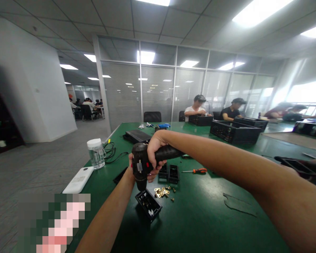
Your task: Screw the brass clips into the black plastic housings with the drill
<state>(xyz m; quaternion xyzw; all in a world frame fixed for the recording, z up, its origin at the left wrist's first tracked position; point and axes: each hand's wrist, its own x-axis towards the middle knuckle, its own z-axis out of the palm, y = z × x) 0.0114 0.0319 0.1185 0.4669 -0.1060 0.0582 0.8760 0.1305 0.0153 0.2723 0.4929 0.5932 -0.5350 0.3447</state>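
Note:
A black cordless drill (139, 160) points downward, its handle stretching to the right. My right hand (157, 143) is closed around the drill where handle meets body. From the left, my left hand (131, 165) grips the drill body, partly hidden behind it. Just beneath the chuck lies a small black open plastic housing (153, 208), with metal pieces inside; whether the bit touches it I cannot tell. Beside it are several brass-coloured plates and screws (162, 192). Farther back, partly behind my hands, stand more black plastic housings (173, 174).
An orange-and-black screwdriver (199, 171) lies right of the housings. On the left are a lidded clear jar (96, 156), a white phone-like slab (79, 180) and a black cable (112, 151). Large black cases (234, 130) stand farther back, with people (198, 107) seated behind.

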